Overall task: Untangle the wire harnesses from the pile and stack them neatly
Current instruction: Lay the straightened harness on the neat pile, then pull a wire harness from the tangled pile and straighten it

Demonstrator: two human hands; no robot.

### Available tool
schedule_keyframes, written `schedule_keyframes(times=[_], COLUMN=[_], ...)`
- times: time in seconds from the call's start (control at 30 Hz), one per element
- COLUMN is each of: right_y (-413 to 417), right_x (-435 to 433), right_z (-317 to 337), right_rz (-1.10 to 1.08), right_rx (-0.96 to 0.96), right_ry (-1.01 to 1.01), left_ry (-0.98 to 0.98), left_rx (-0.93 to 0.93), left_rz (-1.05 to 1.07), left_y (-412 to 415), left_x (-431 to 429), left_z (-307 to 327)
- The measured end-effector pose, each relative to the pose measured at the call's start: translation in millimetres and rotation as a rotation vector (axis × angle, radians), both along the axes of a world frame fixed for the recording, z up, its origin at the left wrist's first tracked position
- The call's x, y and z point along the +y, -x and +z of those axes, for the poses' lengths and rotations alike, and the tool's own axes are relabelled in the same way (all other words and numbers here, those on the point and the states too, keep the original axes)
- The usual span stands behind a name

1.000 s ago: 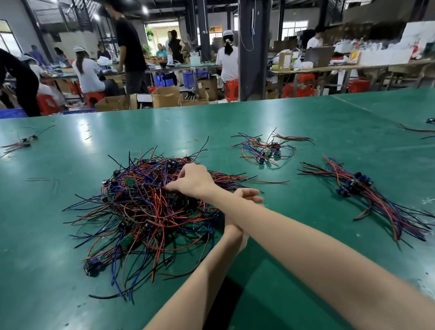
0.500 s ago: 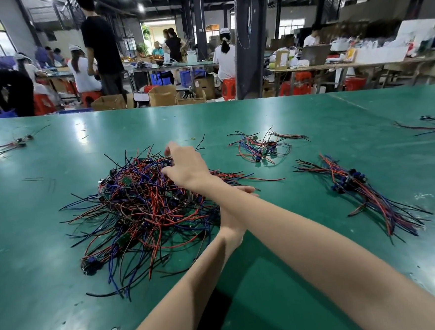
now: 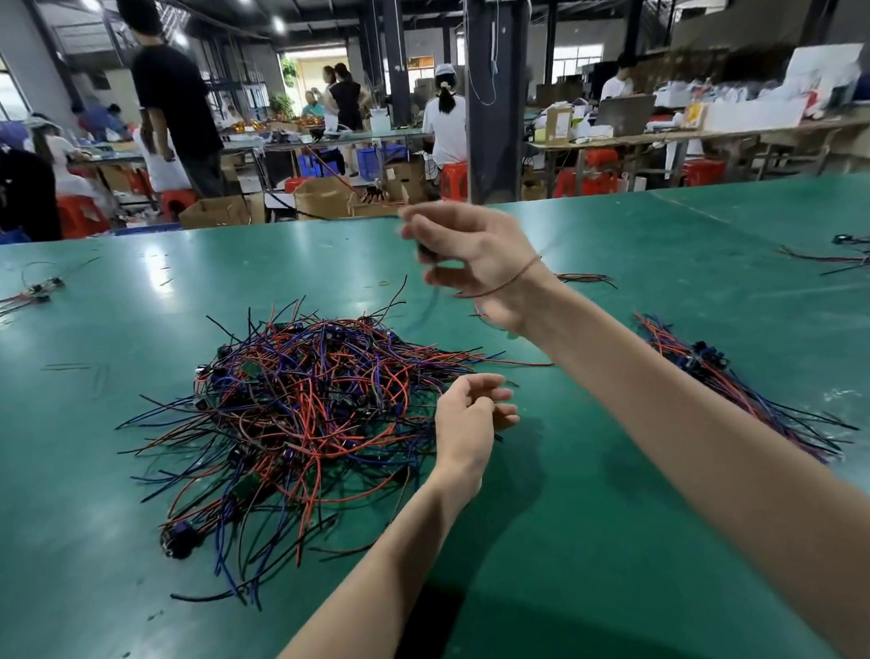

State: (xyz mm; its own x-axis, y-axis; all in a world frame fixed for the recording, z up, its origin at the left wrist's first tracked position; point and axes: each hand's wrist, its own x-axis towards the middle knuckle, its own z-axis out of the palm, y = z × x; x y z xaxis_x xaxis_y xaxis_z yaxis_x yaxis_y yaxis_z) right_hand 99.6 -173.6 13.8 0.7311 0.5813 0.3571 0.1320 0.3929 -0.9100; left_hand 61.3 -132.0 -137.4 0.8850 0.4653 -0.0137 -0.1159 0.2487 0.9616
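Wire harnesses (image 3: 300, 416) in red, blue and black are heaped in a tangled pile on a green table (image 3: 592, 550), at 9 o'clock from the left hand (image 3: 472, 414). Its fingers are curled at the pile's edge; whether a wire is pinched cannot be told. At 12 o'clock from it the right hand (image 3: 475, 264) is raised and blurred, its fingers closed round a single harness (image 3: 511, 276) whose wire is draped over the wrist. A straightened stack (image 3: 724, 376) is laid at 3 o'clock.
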Motion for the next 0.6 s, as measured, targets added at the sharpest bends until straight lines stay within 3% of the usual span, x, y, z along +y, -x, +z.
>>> schedule_keyframes(times=[0.23,0.33,0.47,0.6], right_y=[-20.3,-27.0,-27.6,-25.6], right_x=[-67.0,-78.9,-80.7,-88.6], right_z=[-83.9,-109.4,-123.7,-134.1], right_rz=[0.019,0.004,-0.127,-0.181], right_rx=[0.174,0.231,0.161,0.219], right_ry=[0.102,0.094,0.147,0.148], left_ry=[0.214,0.122,-0.044,-0.025], left_rx=[-0.092,-0.079,0.010,0.078], left_rz=[-0.038,-0.089,-0.201,-0.313], left_y=[4.7,5.4,10.0,14.4], left_x=[4.0,0.6,-0.7,-13.8], left_z=[7.6,9.1,9.8,9.2])
